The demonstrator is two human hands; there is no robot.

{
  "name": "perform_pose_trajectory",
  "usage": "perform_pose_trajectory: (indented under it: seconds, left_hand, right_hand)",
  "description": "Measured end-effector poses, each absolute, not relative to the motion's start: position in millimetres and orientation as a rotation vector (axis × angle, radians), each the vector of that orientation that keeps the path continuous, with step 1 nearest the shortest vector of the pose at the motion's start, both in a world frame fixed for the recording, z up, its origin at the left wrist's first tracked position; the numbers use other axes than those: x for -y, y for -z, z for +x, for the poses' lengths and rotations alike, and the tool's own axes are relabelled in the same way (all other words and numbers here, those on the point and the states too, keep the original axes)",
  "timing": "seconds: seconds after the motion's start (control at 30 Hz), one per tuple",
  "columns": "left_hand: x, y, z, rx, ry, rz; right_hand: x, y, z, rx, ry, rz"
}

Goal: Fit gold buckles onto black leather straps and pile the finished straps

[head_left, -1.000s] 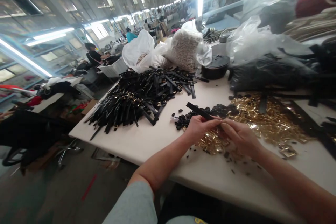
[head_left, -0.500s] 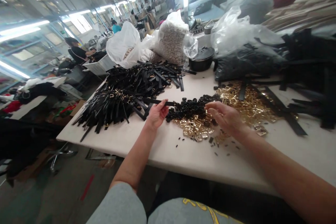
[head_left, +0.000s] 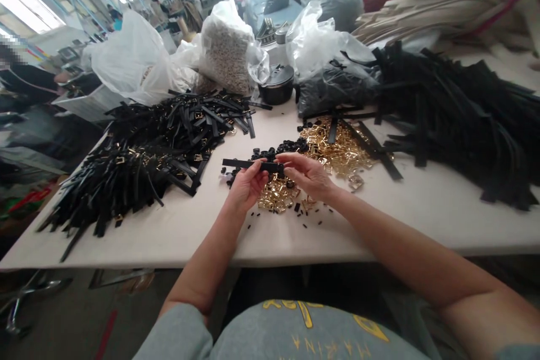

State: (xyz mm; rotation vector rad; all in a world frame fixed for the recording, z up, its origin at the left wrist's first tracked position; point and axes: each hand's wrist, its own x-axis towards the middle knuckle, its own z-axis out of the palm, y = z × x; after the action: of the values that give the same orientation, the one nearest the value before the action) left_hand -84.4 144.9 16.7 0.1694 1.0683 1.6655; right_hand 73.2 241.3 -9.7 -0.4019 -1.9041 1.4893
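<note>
My left hand (head_left: 248, 187) is closed around a short black strap (head_left: 237, 163), with the thumb on top and one end sticking out to the left. My right hand (head_left: 311, 176) is at the strap's right end, thumb and fingers pinched on what looks like a small black loop; the fingers partly hide it. Just behind the hands lies a heap of small black loops (head_left: 291, 147). Gold buckles (head_left: 276, 196) lie in a small pile under and in front of the hands, and a larger pile of gold buckles (head_left: 337, 149) spreads to the right.
Buckled black straps (head_left: 122, 180) are heaped at left on the white table (head_left: 189, 242). More black straps (head_left: 455, 118) lie at right. Behind stand filled plastic bags (head_left: 228, 50) and a black lidded pot (head_left: 276, 85). A co-worker (head_left: 25, 79) sits at far left.
My hands came apart: the left took the strap leftward while the right went to the heap of black loops. Now they meet again at the strap's right end. The view has turned right.
</note>
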Motion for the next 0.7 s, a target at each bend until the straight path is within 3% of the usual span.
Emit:
perform_pose_trajectory:
  seconds: [0.7]
  left_hand:
    - [-141, -6, -71, -1.305, -1.588, 0.735]
  right_hand:
    - [-233, -6, 73, 2.203, -1.292, -0.744]
